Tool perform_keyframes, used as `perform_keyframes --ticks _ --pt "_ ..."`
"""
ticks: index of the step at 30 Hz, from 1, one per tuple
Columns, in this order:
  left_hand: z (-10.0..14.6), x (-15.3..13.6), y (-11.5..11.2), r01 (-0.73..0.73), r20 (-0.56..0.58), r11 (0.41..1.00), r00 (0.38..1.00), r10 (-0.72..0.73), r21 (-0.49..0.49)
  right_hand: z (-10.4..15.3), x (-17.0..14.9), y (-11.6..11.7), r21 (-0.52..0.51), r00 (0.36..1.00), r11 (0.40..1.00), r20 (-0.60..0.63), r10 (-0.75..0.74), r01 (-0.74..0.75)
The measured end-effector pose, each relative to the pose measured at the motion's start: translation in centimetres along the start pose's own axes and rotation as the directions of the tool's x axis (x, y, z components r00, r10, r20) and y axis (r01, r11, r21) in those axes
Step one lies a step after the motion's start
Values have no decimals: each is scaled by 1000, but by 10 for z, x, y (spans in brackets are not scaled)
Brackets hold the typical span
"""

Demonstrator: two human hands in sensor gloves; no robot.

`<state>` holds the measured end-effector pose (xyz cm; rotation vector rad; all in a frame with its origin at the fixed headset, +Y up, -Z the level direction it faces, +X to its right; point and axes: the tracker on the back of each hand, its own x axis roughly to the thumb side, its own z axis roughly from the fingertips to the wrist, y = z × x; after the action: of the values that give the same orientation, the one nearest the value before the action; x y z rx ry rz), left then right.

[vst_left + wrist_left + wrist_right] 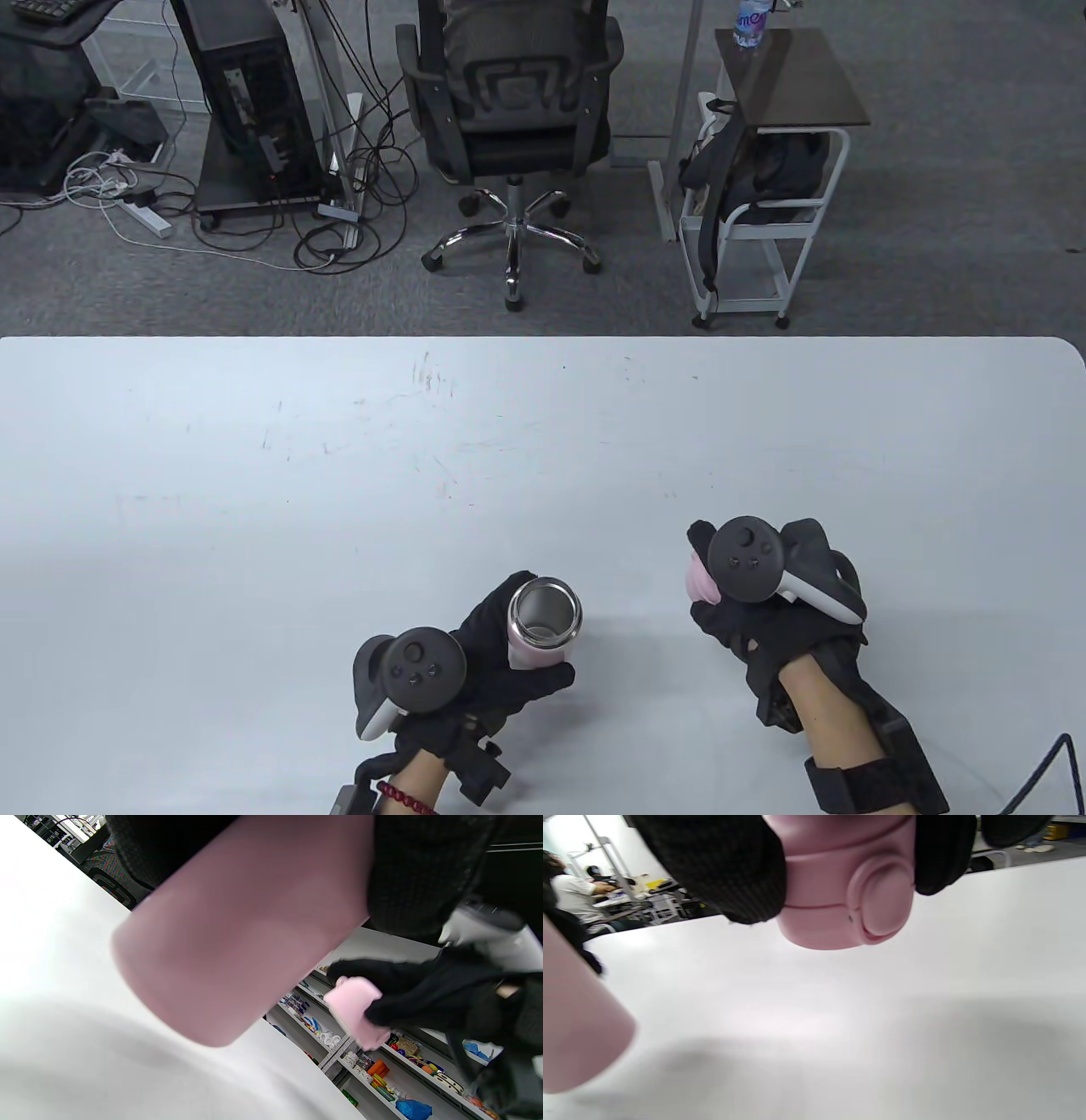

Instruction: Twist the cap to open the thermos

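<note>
The pink thermos has its cap off, and its steel mouth is open and faces up. My left hand grips its body and holds it slightly above the white table. The left wrist view shows the pink body raised and tilted over the table. My right hand holds the pink cap apart from the thermos, to its right. The right wrist view shows the cap between my gloved fingers, clear of the table, with the thermos body at the left edge.
Beyond the table's far edge stand an office chair, a white cart and a computer tower with cables on the floor. A black cable lies at the table's near right corner.
</note>
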<state>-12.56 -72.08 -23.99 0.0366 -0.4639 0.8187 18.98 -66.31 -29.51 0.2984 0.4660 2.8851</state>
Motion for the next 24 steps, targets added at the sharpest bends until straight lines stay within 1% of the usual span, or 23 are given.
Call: perform_keyframes --ticks 6,16,21,24 --pt "0 -1 1 0 -1 1000 1000 0 5 -11 -31 38 56 995 998 -100 8 -2" --pt "-1 -5 2 -52 -27 999 998 52 0 -18 -54 79 128 993 991 -117 -21 36" --pt "-3 -7 4 -74 -49 997 996 74 -1 -15 -55 87 127 990 990 -133 -50 67" --pt "-5 -10 8 -111 -81 994 990 113 19 -12 -56 86 130 990 987 -119 -76 92"
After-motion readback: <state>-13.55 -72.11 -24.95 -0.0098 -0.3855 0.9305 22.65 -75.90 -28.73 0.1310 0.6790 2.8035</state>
